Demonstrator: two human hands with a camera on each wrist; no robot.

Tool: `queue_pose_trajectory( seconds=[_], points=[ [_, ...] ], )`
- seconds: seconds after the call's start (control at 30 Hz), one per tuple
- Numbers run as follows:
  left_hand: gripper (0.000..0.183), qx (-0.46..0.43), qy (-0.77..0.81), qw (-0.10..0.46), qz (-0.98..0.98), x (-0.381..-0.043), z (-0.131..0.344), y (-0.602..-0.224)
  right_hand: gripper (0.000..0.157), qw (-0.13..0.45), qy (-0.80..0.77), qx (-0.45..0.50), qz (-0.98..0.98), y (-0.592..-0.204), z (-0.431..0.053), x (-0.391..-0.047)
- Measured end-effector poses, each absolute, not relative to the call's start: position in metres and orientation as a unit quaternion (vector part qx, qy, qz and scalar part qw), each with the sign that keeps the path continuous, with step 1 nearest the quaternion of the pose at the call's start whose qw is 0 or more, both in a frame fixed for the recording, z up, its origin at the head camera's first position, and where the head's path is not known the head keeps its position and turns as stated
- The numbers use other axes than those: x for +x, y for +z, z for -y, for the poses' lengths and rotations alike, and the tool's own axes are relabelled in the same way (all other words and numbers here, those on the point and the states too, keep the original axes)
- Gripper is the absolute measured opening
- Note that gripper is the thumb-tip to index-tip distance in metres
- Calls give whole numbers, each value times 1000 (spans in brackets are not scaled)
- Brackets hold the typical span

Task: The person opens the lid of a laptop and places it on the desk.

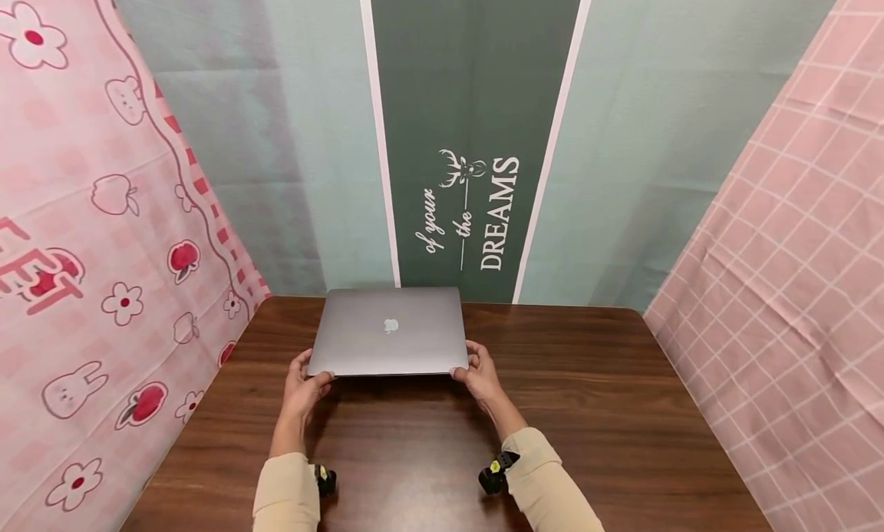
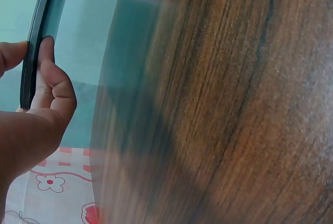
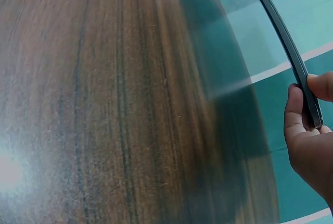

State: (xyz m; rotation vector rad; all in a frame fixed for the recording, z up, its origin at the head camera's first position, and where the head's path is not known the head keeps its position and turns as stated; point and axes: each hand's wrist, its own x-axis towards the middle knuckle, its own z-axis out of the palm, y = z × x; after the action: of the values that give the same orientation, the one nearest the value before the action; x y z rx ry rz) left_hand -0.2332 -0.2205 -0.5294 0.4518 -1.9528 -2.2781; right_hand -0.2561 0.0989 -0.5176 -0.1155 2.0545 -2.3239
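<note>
The closed laptop (image 1: 390,344) is pinched at its near corners by the left hand (image 1: 301,388) and right hand (image 1: 482,375); its long axis is spanned between them, neither being nearer.

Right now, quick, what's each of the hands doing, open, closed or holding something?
Left hand: closed, holding the laptop near its front left corner.
Right hand: closed, holding the same laptop near its front right corner.

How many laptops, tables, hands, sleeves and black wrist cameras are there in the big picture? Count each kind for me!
Laptop: 1
Table: 1
Hands: 2 (left hand, right hand)
Sleeves: 2 (left sleeve, right sleeve)
Black wrist cameras: 2 (left camera, right camera)
Total: 8
</note>
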Motion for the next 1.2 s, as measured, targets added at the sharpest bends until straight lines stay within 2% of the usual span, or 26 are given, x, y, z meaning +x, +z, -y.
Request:
queue_pose_trajectory(
  seconds=[0.33,0.57,1.2],
  points=[
    [74,145,-726,69,668,-209,204,-529,69,9,-735,-36,-677,-545,-118,-245],
    [71,132,-728,99,665,-197,193,-523,69,12,-742,-38,-670,-541,-129,-232],
    [71,121,-735,103,659,-171,155,-522,70,12,-741,-20,-671,-533,-166,-203]
  ],
)
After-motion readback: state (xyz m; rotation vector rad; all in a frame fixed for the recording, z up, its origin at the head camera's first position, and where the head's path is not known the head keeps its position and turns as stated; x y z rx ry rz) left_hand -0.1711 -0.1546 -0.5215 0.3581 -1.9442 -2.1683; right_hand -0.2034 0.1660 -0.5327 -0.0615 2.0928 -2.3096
